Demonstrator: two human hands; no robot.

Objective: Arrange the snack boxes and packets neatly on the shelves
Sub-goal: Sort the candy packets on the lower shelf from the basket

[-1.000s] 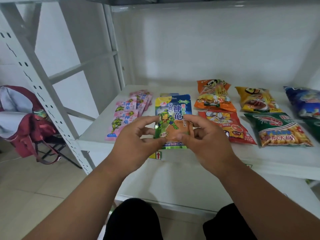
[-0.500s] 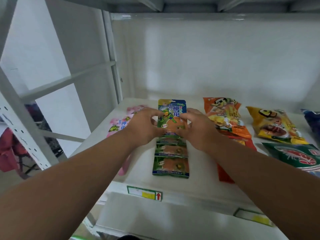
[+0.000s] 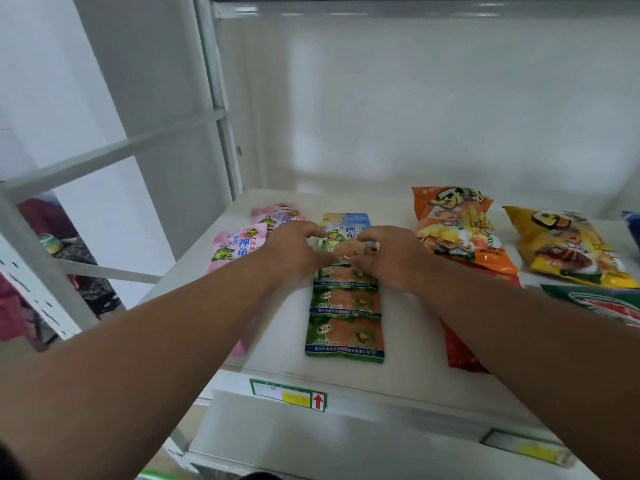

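Observation:
A green and blue turtle snack packet [image 3: 346, 228] lies at the back end of an overlapping row of the same packets [image 3: 346, 334] on the white shelf [image 3: 277, 362]. My left hand [image 3: 294, 252] pinches its left edge and my right hand [image 3: 391, 259] pinches its right edge, fingers curled, covering its lower half. Pink turtle packets [image 3: 239, 247] lie just left of the row, partly hidden under my left forearm.
Right of the row lie an orange chip bag [image 3: 460, 230], a yellow bag [image 3: 568, 247], a green cracker bag [image 3: 602, 303] and a red bag [image 3: 460, 355] under my right forearm. A shelf upright [image 3: 221, 109] stands at the left; the white back wall is close behind.
Both hands have carried the turtle packet from the shelf's front edge to the back of the row and lowered it onto the other packets. The view has moved closer to the shelf.

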